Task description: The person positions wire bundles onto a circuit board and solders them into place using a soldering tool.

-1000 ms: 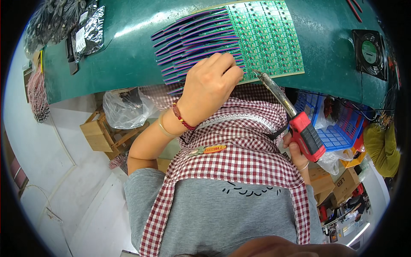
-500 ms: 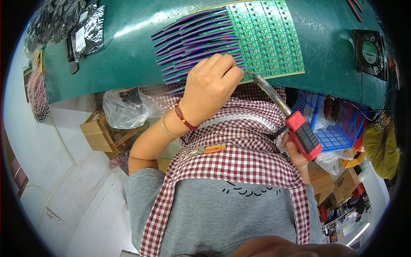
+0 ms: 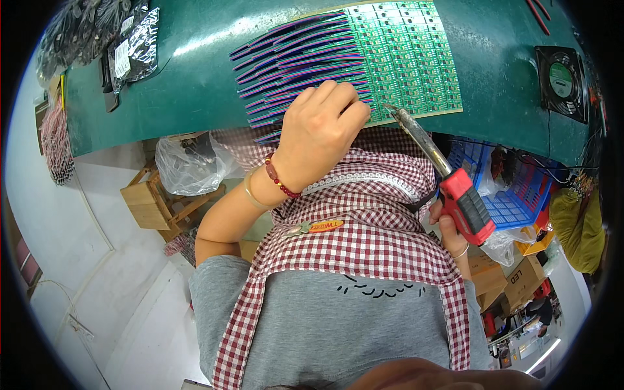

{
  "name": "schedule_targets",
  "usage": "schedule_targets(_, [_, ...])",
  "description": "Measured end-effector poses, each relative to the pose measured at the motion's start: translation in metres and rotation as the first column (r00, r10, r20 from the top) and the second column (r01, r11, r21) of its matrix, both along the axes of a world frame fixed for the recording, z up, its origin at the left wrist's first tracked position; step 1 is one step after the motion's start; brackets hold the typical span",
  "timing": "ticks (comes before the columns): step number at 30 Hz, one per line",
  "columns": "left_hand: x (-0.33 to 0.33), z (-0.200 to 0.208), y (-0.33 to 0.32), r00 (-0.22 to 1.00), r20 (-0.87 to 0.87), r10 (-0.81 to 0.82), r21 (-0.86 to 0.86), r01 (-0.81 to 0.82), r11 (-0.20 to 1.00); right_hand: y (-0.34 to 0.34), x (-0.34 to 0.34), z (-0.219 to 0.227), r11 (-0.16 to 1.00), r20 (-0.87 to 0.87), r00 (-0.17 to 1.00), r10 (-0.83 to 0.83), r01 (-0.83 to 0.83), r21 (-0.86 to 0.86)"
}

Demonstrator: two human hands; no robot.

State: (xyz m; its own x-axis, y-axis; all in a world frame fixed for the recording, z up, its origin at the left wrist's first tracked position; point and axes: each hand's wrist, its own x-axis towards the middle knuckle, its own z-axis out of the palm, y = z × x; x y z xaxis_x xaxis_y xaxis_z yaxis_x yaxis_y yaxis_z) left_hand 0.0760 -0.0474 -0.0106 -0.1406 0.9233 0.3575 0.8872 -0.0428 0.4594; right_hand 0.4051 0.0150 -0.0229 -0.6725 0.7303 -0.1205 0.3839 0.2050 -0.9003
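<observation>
A green circuit board panel (image 3: 406, 58) lies on the table, with rows of small parts. Along its left side lie many thin dark wires with pink and blue edges (image 3: 305, 49). My left hand (image 3: 322, 127) rests over the panel's near left corner, fingers pinched on a wire; its fingertips are mostly hidden, and a wire end pokes out left of the hand. My right hand (image 3: 448, 231), partly hidden behind the handle, grips a soldering iron (image 3: 465, 205) with a red and black handle. The iron's tip points at the panel's near edge, just right of my left fingers.
The green table (image 3: 195, 78) curves across the top. A black fan (image 3: 561, 83) stands at its right, and bagged black cables (image 3: 135, 49) lie at the far left. Wire bundles (image 3: 55, 140) hang off the left edge. Blue baskets (image 3: 513, 201) sit below the table at right.
The soldering iron has shifted a little to the right with my right hand, its tip moving away from my left fingers. My left hand stays almost where it was.
</observation>
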Motion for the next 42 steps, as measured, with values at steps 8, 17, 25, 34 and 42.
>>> schedule_targets(8, [-0.016, 0.024, 0.017, 0.993, -0.068, 0.099, -0.029, -0.101, 0.994, 0.008, -0.022, 0.017, 0.954, -0.228, 0.955, -0.189, 0.123, -0.274])
schedule_targets(17, [-0.04, 0.006, 0.039, 0.982, -0.115, 0.152, -0.113, -0.165, 0.98, 0.01, -0.028, 0.02, 0.953, -0.276, 0.927, -0.254, 0.19, -0.237])
schedule_targets(25, [-0.045, 0.009, 0.039, 0.987, -0.076, 0.14, -0.122, -0.149, 0.981, 0.014, -0.033, 0.015, 0.965, -0.321, 0.923, -0.214, 0.149, -0.215])
schedule_targets(34, [-0.04, 0.004, 0.047, 0.998, -0.044, 0.05, -0.118, -0.054, 0.992, 0.014, -0.04, 0.014, 0.964, -0.336, 0.911, -0.238, 0.179, -0.197])
schedule_targets(42, [-0.058, 0.013, 0.059, 0.989, 0.134, -0.066, -0.136, 0.084, 0.987, 0.013, -0.046, 0.016, 0.945, -0.352, 0.892, -0.284, 0.197, -0.263])
